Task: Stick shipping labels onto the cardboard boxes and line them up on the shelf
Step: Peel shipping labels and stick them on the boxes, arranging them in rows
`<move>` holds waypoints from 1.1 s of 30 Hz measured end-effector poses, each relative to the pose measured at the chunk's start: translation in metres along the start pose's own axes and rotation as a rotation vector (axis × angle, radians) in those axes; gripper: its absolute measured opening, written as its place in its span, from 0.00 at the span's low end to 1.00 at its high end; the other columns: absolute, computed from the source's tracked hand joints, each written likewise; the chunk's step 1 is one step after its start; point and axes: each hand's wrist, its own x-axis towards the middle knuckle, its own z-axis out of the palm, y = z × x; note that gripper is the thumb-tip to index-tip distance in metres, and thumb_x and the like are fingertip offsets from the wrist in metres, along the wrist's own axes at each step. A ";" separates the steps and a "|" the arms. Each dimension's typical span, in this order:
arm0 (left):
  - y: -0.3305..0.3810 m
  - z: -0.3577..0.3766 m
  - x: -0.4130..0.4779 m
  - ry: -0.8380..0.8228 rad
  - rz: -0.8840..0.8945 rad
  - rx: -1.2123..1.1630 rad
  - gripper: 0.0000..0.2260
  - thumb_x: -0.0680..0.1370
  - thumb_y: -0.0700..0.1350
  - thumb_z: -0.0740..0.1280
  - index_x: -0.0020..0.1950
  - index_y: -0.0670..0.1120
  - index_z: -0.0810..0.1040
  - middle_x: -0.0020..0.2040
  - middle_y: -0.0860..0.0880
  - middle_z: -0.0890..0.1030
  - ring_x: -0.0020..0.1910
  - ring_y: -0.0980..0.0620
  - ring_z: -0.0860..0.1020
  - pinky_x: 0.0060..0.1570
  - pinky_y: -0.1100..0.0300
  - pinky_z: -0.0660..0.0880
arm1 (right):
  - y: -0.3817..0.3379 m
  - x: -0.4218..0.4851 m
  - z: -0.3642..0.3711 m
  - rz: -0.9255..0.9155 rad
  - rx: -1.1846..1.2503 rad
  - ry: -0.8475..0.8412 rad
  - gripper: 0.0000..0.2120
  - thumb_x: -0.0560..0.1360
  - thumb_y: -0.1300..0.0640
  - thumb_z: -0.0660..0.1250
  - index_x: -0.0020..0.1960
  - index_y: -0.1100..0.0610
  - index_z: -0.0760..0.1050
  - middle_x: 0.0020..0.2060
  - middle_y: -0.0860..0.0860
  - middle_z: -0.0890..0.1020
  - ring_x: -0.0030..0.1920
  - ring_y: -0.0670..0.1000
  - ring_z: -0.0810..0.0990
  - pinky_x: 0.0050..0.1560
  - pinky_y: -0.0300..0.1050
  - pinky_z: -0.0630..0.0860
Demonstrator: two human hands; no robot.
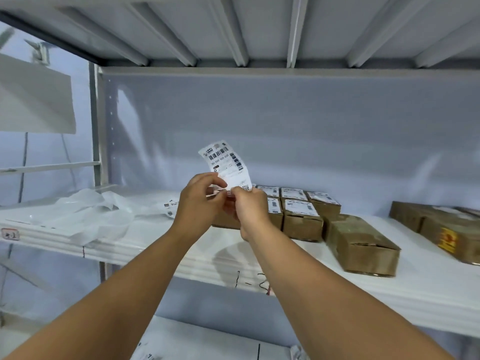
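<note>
White metal shelf (181, 255), grey back panel. L hand (200, 201) + R hand (250, 206) raised in front of it, fingertips close together, both pinching bottom edge of shipping label (228, 165). Label stands up above fingers, print side to cam. Just behind hands, partly hidden: group of labelled boxes (301, 216). Unlabelled box (361, 245) to their R, bigger carton (441, 227) far R. Crumpled white sheets (85, 211) at L.

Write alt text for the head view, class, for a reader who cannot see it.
The left hand and right hand pinch the lower edge of a label held up before a white shelf. Behind them, labelled boxes stand in rows; a plain box lies to their right and crumpled white sheets lie at left.
</note>
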 end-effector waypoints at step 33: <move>0.101 0.148 -0.055 -0.202 -0.600 -0.648 0.05 0.76 0.41 0.67 0.40 0.48 0.79 0.38 0.50 0.80 0.37 0.53 0.71 0.36 0.62 0.66 | -0.035 -0.035 -0.195 -0.873 -1.010 0.351 0.11 0.71 0.55 0.64 0.52 0.53 0.81 0.50 0.50 0.81 0.57 0.53 0.71 0.57 0.49 0.65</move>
